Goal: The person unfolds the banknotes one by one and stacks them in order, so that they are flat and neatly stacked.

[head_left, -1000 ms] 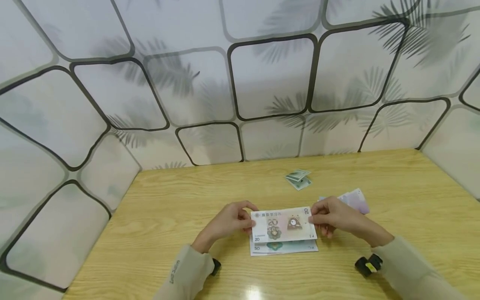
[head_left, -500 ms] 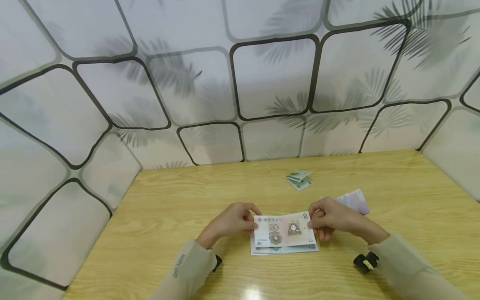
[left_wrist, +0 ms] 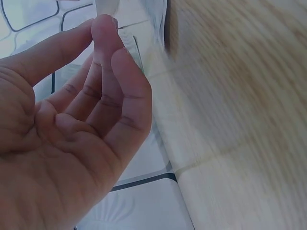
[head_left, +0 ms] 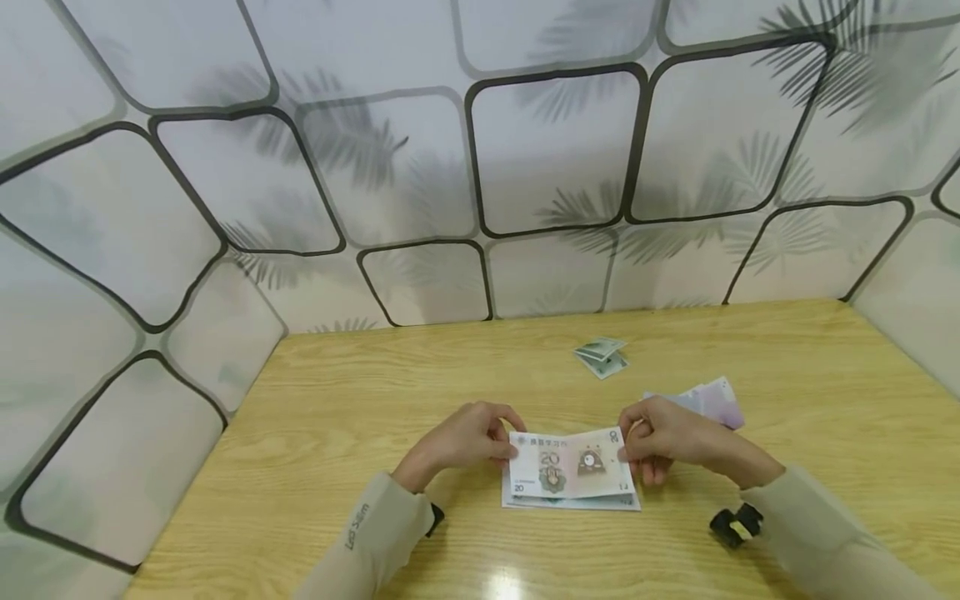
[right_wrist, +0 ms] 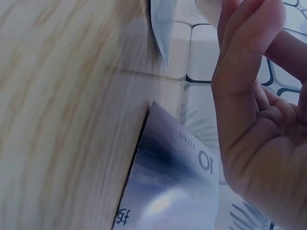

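A play banknote (head_left: 572, 463) marked 20 spans the gap between my two hands in the head view, creased lightly down its middle. My left hand (head_left: 468, 437) pinches its left edge between thumb and fingers. At the opposite edge my right hand (head_left: 670, 442) pinches it the same way. Beneath lies a greenish-white banknote (head_left: 585, 504), mostly covered, with only its lower and side edges showing. In the left wrist view, the thumb and forefinger of my left hand (left_wrist: 91, 105) meet on the note's corner.
Behind my right hand lie purple-blue notes (head_left: 716, 404); the right wrist view shows a 10 yuan note (right_wrist: 172, 167) there. Farther back are folded green notes (head_left: 600, 357) on the wooden table (head_left: 360, 383). A patterned curtain-like wall (head_left: 547, 150) borders the back and sides.
The 20 note has come down slightly toward the viewer and now covers more of the note beneath. Both hands keep their pinch on its edges. The other notes stay put.
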Action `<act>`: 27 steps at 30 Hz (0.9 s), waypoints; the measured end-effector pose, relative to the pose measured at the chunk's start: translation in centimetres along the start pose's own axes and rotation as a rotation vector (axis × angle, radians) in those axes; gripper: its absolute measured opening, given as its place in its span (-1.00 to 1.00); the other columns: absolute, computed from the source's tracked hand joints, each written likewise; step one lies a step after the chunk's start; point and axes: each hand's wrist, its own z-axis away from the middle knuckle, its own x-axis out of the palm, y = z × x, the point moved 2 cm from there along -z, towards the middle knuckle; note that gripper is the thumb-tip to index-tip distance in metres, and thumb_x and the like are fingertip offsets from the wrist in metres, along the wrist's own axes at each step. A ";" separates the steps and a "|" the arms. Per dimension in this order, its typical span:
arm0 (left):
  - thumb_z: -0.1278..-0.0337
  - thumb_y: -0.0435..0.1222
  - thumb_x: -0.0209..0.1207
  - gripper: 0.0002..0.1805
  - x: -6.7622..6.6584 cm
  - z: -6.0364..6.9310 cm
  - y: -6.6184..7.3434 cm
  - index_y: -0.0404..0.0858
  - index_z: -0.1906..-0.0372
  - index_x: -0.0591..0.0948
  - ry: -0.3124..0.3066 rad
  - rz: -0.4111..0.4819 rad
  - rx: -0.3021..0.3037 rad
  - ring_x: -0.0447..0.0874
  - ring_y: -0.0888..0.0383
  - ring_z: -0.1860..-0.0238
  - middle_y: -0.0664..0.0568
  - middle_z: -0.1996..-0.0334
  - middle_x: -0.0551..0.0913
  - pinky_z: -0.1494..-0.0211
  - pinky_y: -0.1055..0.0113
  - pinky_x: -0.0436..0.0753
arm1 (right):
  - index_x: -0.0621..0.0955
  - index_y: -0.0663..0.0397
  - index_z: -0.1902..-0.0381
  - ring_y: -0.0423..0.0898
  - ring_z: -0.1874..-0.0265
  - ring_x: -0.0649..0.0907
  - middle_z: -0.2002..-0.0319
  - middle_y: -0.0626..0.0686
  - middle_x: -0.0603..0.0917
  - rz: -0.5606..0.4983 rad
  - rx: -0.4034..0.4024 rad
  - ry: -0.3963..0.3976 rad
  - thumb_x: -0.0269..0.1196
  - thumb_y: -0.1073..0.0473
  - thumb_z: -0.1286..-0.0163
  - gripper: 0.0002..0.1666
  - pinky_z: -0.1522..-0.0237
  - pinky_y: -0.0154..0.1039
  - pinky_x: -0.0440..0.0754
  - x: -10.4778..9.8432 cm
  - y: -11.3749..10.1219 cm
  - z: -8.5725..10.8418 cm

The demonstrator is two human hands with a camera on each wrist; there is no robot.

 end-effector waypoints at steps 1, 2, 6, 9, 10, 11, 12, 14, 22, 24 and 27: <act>-0.24 -0.58 0.25 -0.74 0.0 0.0 0.0 -0.48 -0.02 0.62 -0.005 0.004 -0.005 0.59 0.14 0.54 -0.04 0.57 0.62 0.46 0.45 0.48 | 0.51 0.33 0.29 -0.23 0.69 0.62 0.60 0.14 0.66 -0.002 0.006 -0.002 0.27 0.34 -0.37 -0.85 0.62 -0.38 0.62 0.0 0.0 0.0; -0.24 -0.59 0.25 -0.74 0.0 0.0 0.0 -0.47 -0.02 0.62 -0.009 0.004 -0.009 0.59 0.16 0.53 -0.03 0.57 0.62 0.45 0.45 0.49 | 0.50 0.34 0.29 -0.23 0.70 0.62 0.60 0.14 0.66 -0.007 0.010 -0.006 0.28 0.34 -0.37 -0.84 0.63 -0.38 0.62 0.0 0.0 0.0; -0.22 -0.57 0.27 -0.76 0.1 0.0 -0.1 -0.46 0.01 0.63 -0.005 -0.043 -0.019 0.57 0.20 0.50 0.02 0.54 0.62 0.42 0.45 0.53 | 0.48 0.34 0.24 -0.24 0.71 0.62 0.59 0.16 0.67 -0.023 0.031 -0.026 0.28 0.36 -0.36 -0.83 0.64 -0.40 0.61 0.2 0.2 0.0; -0.20 -0.55 0.31 -0.76 0.2 0.0 0.0 -0.45 0.03 0.65 0.025 -0.151 -0.010 0.56 0.21 0.44 0.02 0.46 0.64 0.38 0.43 0.54 | 0.46 0.35 0.18 -0.25 0.73 0.62 0.57 0.20 0.68 -0.011 0.044 -0.044 0.26 0.37 -0.38 -0.82 0.65 -0.43 0.59 0.3 0.4 0.0; -0.18 -0.54 0.32 -0.76 0.2 0.0 0.1 -0.44 0.04 0.66 0.037 -0.189 -0.004 0.56 0.20 0.42 0.01 0.44 0.65 0.37 0.41 0.55 | 0.46 0.35 0.16 -0.26 0.73 0.61 0.57 0.21 0.68 0.000 0.048 -0.047 0.25 0.37 -0.39 -0.82 0.66 -0.43 0.58 0.3 0.5 0.0; -0.17 -0.53 0.33 -0.76 0.2 0.1 0.2 -0.44 0.05 0.67 0.046 -0.219 -0.002 0.56 0.19 0.39 0.00 0.41 0.66 0.35 0.39 0.56 | 0.46 0.37 0.15 -0.26 0.73 0.61 0.57 0.22 0.68 0.012 0.051 -0.047 0.25 0.37 -0.40 -0.81 0.66 -0.44 0.58 0.3 0.5 -0.1; -0.17 -0.53 0.33 -0.76 0.2 0.1 0.3 -0.44 0.05 0.67 0.053 -0.239 0.000 0.57 0.18 0.37 -0.02 0.39 0.66 0.33 0.37 0.57 | 0.47 0.37 0.14 -0.27 0.74 0.61 0.57 0.22 0.68 0.027 0.055 -0.044 0.25 0.36 -0.41 -0.81 0.67 -0.44 0.57 0.2 0.5 -0.1; -0.17 -0.53 0.34 -0.77 0.3 0.2 0.3 -0.43 0.06 0.67 0.058 -0.250 -0.008 0.58 0.16 0.35 -0.04 0.36 0.68 0.32 0.35 0.58 | 0.47 0.39 0.12 -0.27 0.74 0.60 0.57 0.19 0.68 0.044 0.056 -0.034 0.25 0.37 -0.41 -0.80 0.67 -0.44 0.57 0.3 0.6 -0.1; -0.18 -0.53 0.33 -0.77 0.5 0.3 -0.1 -0.44 0.05 0.66 0.051 -0.236 -0.038 0.56 0.17 0.37 -0.05 0.37 0.68 0.35 0.38 0.54 | 0.49 0.41 0.13 -0.26 0.74 0.59 0.59 0.08 0.67 0.083 0.045 0.002 0.24 0.40 -0.40 -0.82 0.68 -0.40 0.58 0.3 0.5 0.1; -0.19 -0.52 0.33 -0.77 0.5 0.4 -0.2 -0.44 0.06 0.66 0.052 -0.231 -0.045 0.56 0.18 0.38 -0.05 0.37 0.68 0.36 0.39 0.54 | 0.50 0.43 0.14 -0.24 0.74 0.60 0.59 0.07 0.67 0.105 0.037 0.014 0.24 0.40 -0.39 -0.82 0.68 -0.36 0.61 0.3 0.5 0.2; -0.20 -0.51 0.32 -0.79 0.5 0.6 -0.3 -0.44 0.06 0.66 0.065 -0.216 -0.058 0.53 0.19 0.44 -0.03 0.41 0.67 0.42 0.41 0.50 | 0.51 0.45 0.14 -0.18 0.72 0.62 0.58 0.07 0.67 0.143 0.038 0.045 0.25 0.40 -0.37 -0.81 0.67 -0.28 0.65 0.2 0.5 0.5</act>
